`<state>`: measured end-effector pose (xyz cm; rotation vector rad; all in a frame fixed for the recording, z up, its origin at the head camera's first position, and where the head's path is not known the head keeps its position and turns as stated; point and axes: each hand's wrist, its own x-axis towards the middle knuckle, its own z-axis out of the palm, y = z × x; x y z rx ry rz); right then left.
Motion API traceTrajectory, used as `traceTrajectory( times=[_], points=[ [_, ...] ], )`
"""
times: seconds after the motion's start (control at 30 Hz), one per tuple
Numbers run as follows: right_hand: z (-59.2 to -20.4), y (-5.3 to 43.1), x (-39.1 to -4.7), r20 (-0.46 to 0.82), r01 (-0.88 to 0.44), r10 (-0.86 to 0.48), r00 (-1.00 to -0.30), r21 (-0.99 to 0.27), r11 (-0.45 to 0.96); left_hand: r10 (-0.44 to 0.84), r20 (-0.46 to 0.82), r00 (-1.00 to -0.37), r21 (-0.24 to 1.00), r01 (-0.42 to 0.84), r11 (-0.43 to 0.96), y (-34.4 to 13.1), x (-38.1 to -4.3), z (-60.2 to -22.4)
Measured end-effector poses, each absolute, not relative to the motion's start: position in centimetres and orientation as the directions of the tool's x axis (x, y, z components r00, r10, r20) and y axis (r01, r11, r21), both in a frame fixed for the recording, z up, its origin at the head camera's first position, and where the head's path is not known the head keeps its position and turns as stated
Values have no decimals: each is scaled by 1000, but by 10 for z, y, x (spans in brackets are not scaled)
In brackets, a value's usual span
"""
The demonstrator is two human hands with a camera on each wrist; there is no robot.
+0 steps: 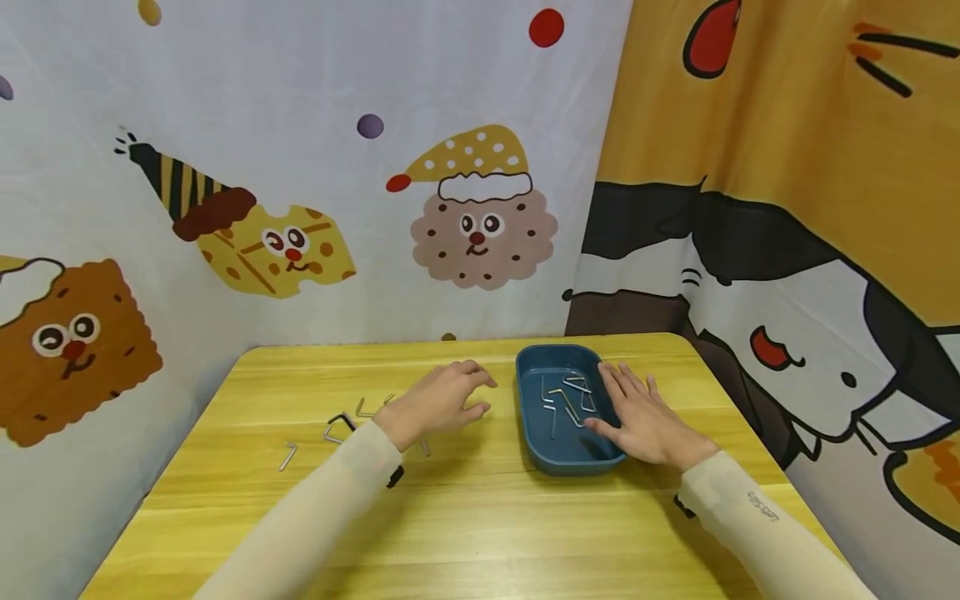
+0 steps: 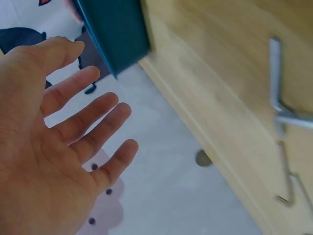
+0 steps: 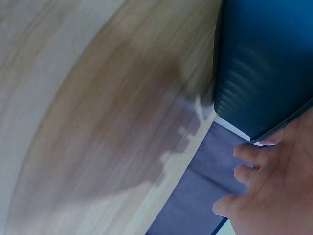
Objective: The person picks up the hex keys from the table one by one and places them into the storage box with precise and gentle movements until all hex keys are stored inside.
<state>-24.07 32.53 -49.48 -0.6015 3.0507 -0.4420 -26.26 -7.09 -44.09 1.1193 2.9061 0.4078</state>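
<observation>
A blue rectangular plastic tray (image 1: pixel 581 467) stands on the table with several L-shaped hex keys (image 1: pixel 553 421) lying inside it. My right hand (image 1: pixel 647 421) is at the tray's right rim, fingers extended, the thumb reaching over the near edge. In the right wrist view its fingers (image 3: pixel 252 174) appear beside the tray's dark outer wall (image 3: pixel 264 63). My left hand (image 1: pixel 438 400) hovers left of the tray, fingers spread and loosely bent. The left wrist view shows nothing in its palm (image 2: pixel 46 152). More hex keys (image 1: pixel 288 456) lie on the table around and partly behind the left forearm.
The wooden table (image 1: pixel 480 533) ends at a back edge against a white cartoon-print curtain (image 1: pixel 315 75). A second printed curtain (image 1: pixel 817 317) hangs along the right side. A dark band (image 1: pixel 396 477) shows under the left wrist, and another (image 1: pixel 684 506) under the right.
</observation>
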Motion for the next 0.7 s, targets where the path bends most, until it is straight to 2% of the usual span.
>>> traceTrajectory(
  times=[0.33,0.7],
  points=[
    [-492,324,-239,26,-347,-351,-936,-235,908,587,46,-808,310,570,761,-116,-256,-452],
    [-495,323,-241,34,-351,-353,-935,-243,904,534,31,-845,330,513,792,-161,-248,-476]
  ],
)
